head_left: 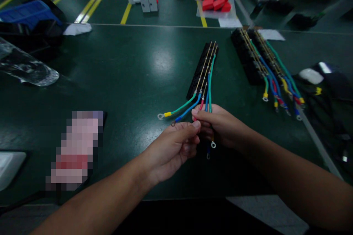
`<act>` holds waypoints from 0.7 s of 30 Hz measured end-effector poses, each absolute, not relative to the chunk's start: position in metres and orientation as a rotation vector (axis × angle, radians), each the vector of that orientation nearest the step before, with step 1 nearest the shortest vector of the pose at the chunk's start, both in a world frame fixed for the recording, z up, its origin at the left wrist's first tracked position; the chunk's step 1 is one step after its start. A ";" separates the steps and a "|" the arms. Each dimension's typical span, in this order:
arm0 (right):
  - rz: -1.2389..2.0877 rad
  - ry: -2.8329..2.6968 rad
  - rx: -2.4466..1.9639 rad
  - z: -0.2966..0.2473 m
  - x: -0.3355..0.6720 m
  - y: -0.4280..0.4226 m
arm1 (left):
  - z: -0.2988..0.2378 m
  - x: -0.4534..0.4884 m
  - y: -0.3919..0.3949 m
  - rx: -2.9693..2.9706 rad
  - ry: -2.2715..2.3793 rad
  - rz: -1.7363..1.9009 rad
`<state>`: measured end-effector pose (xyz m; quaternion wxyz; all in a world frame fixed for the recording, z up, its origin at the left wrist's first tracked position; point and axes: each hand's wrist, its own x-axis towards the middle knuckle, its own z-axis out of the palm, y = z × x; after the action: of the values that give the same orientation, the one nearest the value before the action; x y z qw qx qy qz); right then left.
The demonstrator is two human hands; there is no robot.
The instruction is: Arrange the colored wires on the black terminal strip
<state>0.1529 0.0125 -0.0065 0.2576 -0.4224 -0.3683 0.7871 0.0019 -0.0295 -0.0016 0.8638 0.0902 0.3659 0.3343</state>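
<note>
Fingers (204, 116) partly cover red wire (201, 105); lower tip hidden.

Open tabletop (124, 69) left — wired strip (202, 69) ahead

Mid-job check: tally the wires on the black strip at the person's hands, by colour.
Green wires: 2
Blue wires: 2
Red wire: 1
Total on that black strip: 5
</note>
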 end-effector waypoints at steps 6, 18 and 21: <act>2.130 -0.966 -1.173 -0.003 0.152 0.013 | 0.001 0.002 -0.029 0.168 0.767 0.700; 2.149 -0.967 -1.160 -0.006 0.155 0.013 | 0.001 0.001 -0.029 0.153 0.795 0.712; 2.149 -0.965 -1.151 -0.007 0.155 0.014 | 0.003 0.001 -0.028 0.128 0.799 0.705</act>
<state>0.1546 0.0137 -0.0066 0.2567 -0.4244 -0.3558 0.7921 0.0012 -0.0282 0.0034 0.8595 0.0608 0.3805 0.3358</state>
